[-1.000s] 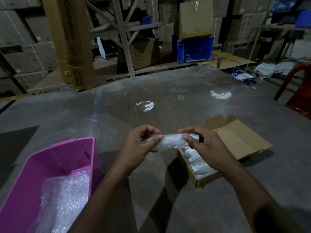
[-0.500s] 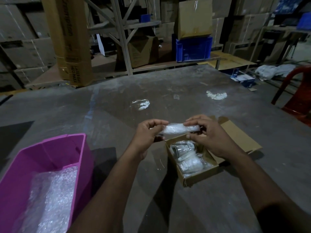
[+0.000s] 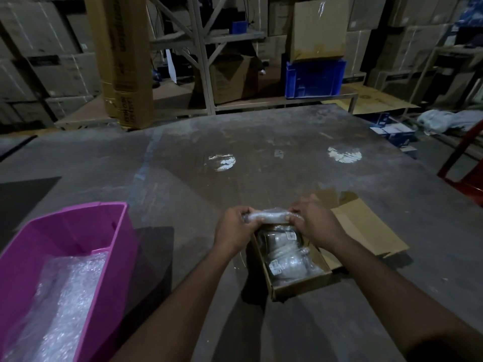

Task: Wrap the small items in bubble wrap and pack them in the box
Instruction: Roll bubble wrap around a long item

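Box (image 3: 300, 288) holds wrapped items (image 3: 286, 259); pink bin (image 3: 78, 226) holds bubble wrap (image 3: 62, 304).

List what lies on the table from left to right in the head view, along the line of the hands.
pink bin with bubble wrap → left hand → wrapped item held by both hands → right hand → open flap of the cardboard box
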`<move>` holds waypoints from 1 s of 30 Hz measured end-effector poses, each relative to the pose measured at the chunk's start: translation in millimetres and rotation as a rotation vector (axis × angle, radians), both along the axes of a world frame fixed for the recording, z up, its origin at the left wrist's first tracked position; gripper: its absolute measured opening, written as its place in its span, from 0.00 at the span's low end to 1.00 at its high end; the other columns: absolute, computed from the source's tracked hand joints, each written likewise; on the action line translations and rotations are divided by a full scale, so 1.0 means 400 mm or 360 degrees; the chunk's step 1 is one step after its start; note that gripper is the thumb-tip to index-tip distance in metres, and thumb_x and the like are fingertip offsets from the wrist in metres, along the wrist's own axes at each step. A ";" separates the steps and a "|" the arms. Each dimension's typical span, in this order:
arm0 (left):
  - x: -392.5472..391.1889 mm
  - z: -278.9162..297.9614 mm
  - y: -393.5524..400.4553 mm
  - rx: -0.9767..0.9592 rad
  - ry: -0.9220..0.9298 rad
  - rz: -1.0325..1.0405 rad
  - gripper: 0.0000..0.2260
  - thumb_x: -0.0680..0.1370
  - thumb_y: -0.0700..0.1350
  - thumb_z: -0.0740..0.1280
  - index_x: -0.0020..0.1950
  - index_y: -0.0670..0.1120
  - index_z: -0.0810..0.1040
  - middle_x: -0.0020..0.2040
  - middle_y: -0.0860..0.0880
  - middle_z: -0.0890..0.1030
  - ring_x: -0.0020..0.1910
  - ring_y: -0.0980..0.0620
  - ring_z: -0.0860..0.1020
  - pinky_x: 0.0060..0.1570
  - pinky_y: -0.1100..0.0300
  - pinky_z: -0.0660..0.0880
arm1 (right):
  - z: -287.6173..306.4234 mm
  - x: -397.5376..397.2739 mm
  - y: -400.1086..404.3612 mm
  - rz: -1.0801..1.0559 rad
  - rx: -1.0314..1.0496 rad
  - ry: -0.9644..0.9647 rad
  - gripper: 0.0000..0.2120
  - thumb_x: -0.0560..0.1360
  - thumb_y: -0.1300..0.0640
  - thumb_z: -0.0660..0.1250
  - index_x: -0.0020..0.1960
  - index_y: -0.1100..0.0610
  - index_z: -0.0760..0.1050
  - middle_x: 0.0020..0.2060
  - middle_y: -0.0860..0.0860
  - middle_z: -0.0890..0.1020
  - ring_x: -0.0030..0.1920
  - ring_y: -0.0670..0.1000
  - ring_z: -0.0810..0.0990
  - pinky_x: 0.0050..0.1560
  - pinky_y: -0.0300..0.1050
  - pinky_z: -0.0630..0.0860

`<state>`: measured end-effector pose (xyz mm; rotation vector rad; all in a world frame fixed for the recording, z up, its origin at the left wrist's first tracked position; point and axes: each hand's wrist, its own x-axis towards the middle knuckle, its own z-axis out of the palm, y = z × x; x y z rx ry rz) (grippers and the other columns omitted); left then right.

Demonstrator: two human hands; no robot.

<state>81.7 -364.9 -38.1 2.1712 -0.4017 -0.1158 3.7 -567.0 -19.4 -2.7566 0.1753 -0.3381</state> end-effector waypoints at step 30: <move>-0.045 -0.002 -0.070 0.1322 -0.0773 0.0031 0.08 0.79 0.50 0.66 0.52 0.49 0.83 0.55 0.48 0.81 0.60 0.46 0.73 0.55 0.50 0.70 | -0.070 0.072 -0.001 0.0132 -0.0518 0.0134 0.06 0.71 0.62 0.72 0.44 0.53 0.79 0.41 0.50 0.81 0.43 0.52 0.77 0.42 0.47 0.75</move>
